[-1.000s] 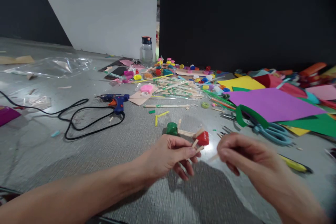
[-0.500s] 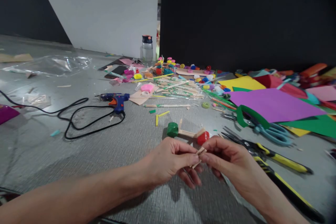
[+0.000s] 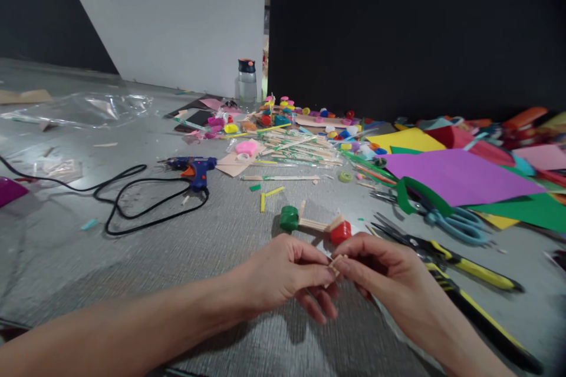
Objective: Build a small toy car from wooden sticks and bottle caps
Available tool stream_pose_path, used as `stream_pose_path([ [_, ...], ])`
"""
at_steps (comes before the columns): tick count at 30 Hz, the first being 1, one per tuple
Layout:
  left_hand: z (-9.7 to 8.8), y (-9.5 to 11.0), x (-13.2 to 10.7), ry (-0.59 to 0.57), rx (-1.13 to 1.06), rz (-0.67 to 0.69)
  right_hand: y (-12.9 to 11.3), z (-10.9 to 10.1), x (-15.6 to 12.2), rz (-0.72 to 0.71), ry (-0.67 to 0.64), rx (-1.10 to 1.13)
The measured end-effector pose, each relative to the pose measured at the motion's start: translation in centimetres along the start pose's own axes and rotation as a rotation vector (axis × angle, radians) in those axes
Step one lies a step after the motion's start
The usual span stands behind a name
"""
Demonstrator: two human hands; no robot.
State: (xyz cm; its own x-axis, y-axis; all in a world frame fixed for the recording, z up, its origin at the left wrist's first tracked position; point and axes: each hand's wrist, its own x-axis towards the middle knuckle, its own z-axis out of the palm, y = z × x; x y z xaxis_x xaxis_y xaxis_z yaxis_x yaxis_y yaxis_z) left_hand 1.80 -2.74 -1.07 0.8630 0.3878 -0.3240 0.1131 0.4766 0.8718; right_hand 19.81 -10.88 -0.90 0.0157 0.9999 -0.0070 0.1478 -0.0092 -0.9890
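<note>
Wooden sticks [image 3: 338,262] between fingers [image 3: 316,275], green print [image 3: 269,178] on wrappers [image 3: 300,149] illegible

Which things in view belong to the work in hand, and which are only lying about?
Probably the job:
small wooden pieces, pinched between left hand and right hand
stick frame with green cap and red cap
perhaps pliers and glue gun, both unheld

Seemingly lying about:
water bottle
purple sheet
clear plastic
</note>
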Motion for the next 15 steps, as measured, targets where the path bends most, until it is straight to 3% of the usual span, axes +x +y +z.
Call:
stream_pose_path([
  [6, 0.01, 0.15, -0.01, 0.009, -0.025, 0.032, -0.06, -0.36, -0.18, 0.027, 0.048, -0.064],
  [10, 0.18, 0.10, 0.08, 0.097, -0.046, 0.109, -0.38, -0.30, -0.29, -0.016, 0.124, -0.084],
  [15, 0.35, 0.09, -0.14, 0.099, 0.078, 0.078, -0.01, -0.29, -0.34, -0.073, 0.176, -0.077],
])
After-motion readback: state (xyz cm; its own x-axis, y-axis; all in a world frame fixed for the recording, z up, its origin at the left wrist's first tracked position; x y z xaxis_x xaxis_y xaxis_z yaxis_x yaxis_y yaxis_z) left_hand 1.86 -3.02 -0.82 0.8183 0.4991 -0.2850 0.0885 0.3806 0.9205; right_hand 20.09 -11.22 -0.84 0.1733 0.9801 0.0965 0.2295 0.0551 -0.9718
